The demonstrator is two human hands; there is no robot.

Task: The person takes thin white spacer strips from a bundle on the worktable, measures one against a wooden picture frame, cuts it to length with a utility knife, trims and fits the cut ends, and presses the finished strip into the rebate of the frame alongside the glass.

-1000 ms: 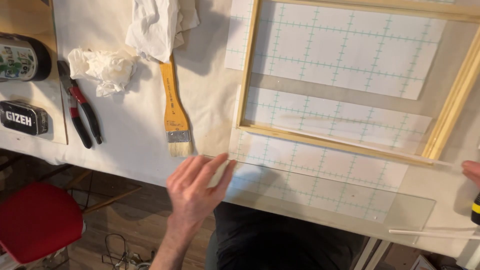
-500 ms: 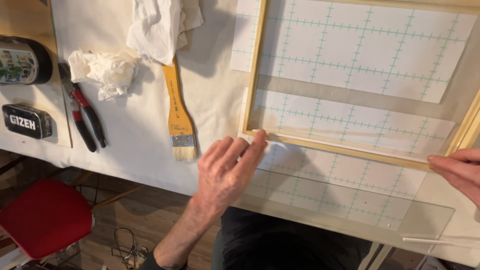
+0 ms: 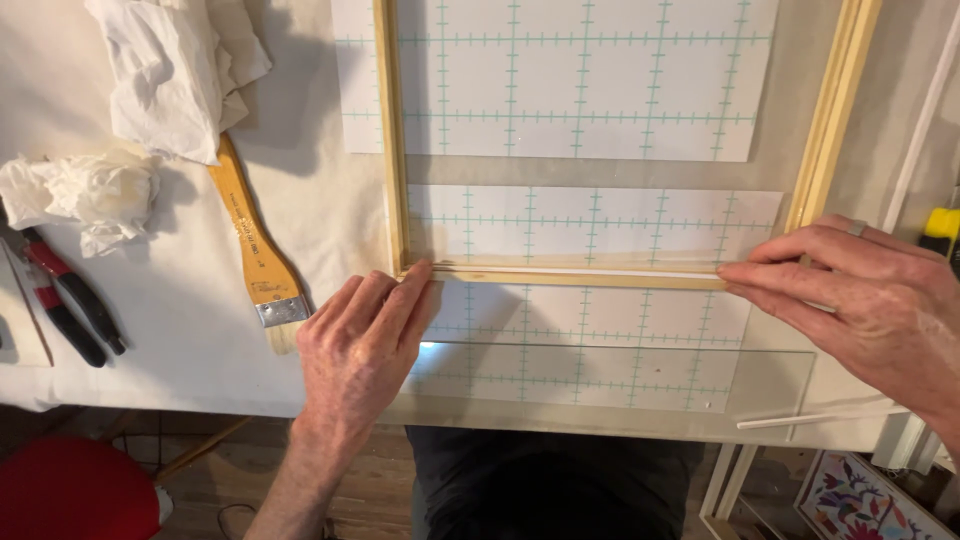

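Pressing on the wooden frame (image 3: pixel 560 274), the left hand (image 3: pixel 362 345) lay with flat, spread fingers at its near-left corner while the right hand (image 3: pixel 868 300) pinched a thin white strip (image 3: pixel 600 271) along the near rail, over gridded sheets (image 3: pixel 590 225) on the counter (image 3: pixel 160 330).

- Wooden frame (image 3: pixel 560 274): pale yellow-tan.
- Sheets (image 3: pixel 590 225) under it: white with a teal grid of ticked lines.
- Brush (image 3: pixel 252 245): orange-tan handle, silver band.
- Pliers (image 3: pixel 65 300): red and black handles.
- Crumpled tissue (image 3: pixel 85 190): white.
- Table cover (image 3: pixel 150 330): off-white.
- Stool (image 3: pixel 70 495): red.
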